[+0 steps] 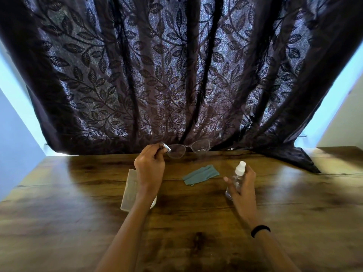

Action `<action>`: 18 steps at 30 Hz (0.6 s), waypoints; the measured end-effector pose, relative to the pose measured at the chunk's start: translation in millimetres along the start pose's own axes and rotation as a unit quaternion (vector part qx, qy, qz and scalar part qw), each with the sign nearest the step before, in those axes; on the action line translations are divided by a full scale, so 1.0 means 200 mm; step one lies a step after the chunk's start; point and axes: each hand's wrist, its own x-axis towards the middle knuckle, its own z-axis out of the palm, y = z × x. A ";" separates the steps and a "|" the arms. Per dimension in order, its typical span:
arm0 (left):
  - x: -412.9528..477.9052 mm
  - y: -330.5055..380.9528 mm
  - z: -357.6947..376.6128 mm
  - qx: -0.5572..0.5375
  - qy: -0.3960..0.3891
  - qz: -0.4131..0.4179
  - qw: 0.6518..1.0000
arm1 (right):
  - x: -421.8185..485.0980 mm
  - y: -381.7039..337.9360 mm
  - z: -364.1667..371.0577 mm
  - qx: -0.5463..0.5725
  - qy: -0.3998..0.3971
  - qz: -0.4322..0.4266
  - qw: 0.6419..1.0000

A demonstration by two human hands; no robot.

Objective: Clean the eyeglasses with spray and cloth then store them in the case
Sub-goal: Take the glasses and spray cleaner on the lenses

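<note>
Table: a brown wood-grain tabletop [59, 203] fills the lower view, streaked with glare from the window light.
Case: a pale, translucent rectangular glasses case [129, 190] lies flat on the table left of centre, its right side hidden under the person's left forearm.
Left hand: the left hand [150, 165] is raised above the case, fingers curled and pinching the left end of the frame, at the hinge.
Eyeglasses: thin-rimmed, clear-lensed eyeglasses [188, 149] are held off the table near its far edge, lenses side by side against the curtain, with the free arm reaching out to the right.
Cloth: a small teal microfibre cloth [200, 174] lies rumpled on the wood between the two hands, below the eyeglasses and touching neither hand.
Spray bottle: a clear plastic spray bottle [238, 176] with a white nozzle stands upright right of the cloth; whether its base rests on the table cannot be told.
Right hand: the right hand [243, 187] wraps around the bottle's body, thumb on the left, fingers behind.
Wristband: a black band [260, 230] circles the right wrist.
Curtain: a dark purple leaf-patterned curtain [294, 160] hangs behind, its hem spilling onto the table's far right.
</note>
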 end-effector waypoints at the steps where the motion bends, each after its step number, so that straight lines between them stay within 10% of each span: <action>1: 0.00 0.00 0.00 -0.002 0.000 -0.006 1.000 | 0.00 -0.01 0.00 -0.003 0.024 -0.008 1.000; 7: -0.01 0.00 0.02 -0.002 -0.002 -0.021 1.000 | 0.14 -0.22 -0.04 -0.104 0.178 -0.178 0.962; 18: -0.01 0.07 0.03 -0.080 -0.004 -0.139 0.987 | 0.33 -0.44 -0.01 0.012 0.028 -0.101 0.994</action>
